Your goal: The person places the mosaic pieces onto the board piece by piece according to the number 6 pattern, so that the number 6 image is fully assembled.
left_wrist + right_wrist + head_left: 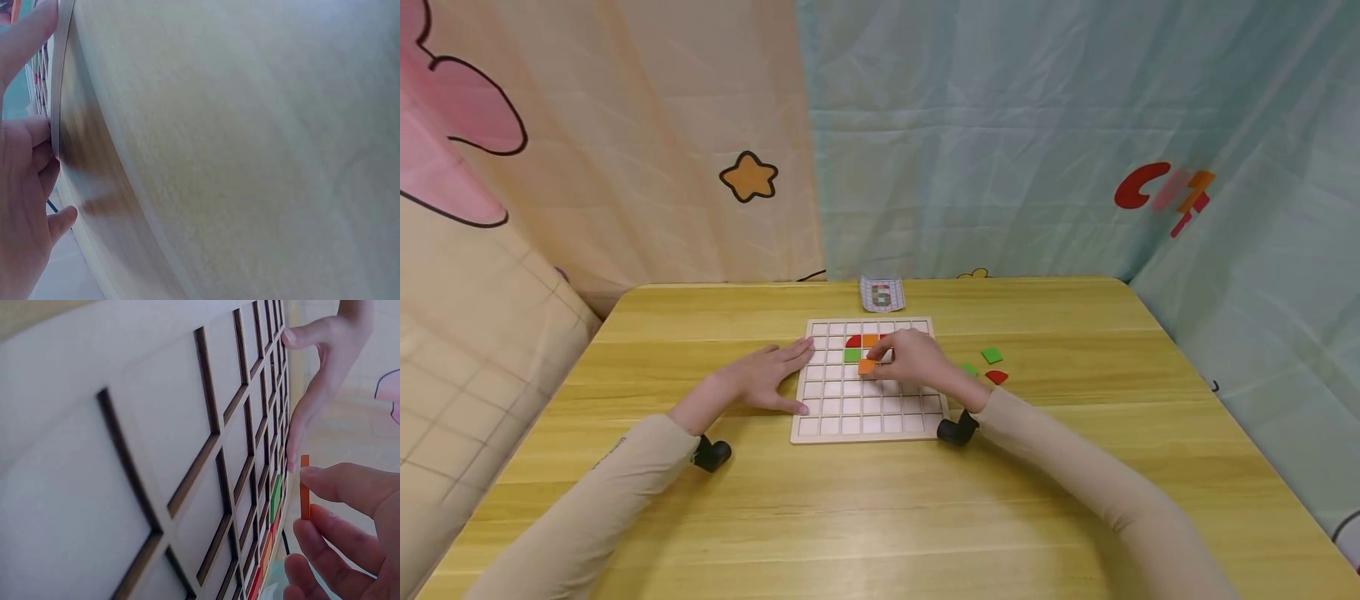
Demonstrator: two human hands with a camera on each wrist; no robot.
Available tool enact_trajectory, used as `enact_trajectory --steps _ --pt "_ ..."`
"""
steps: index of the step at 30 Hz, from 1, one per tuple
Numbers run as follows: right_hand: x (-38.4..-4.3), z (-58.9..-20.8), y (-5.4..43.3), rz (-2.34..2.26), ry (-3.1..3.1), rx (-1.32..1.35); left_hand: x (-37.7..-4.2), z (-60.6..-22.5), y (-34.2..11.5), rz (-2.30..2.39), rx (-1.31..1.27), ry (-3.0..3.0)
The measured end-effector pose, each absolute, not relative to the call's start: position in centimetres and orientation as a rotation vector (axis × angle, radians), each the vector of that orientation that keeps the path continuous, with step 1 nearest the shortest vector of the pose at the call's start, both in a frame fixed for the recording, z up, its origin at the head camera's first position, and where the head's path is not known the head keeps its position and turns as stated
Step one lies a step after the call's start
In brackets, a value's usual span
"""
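The thin orange tile (pixel 867 367), presumably light, stiff and best taken by opposite edges, is pinched above the grid board (pixel 851 407) by the right hand (pixel 913 358), the board's left edge being touched by the spread left hand (pixel 766 377).

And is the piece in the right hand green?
No, the right hand pinches an orange piece over the grid board.
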State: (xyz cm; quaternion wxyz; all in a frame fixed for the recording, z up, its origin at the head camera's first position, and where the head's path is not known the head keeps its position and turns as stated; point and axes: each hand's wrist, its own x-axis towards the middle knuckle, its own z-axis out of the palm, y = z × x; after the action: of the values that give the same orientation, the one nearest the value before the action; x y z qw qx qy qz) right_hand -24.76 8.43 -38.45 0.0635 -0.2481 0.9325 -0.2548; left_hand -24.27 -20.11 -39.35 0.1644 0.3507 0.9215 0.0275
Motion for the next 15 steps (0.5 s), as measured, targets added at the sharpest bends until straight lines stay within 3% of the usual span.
enact_trajectory --steps 15 --pt "-24.7 -38.3 6.1 -0.680 2.837 -0.696 -24.3 -39.2 -20.1 0.090 0.982 2.624"
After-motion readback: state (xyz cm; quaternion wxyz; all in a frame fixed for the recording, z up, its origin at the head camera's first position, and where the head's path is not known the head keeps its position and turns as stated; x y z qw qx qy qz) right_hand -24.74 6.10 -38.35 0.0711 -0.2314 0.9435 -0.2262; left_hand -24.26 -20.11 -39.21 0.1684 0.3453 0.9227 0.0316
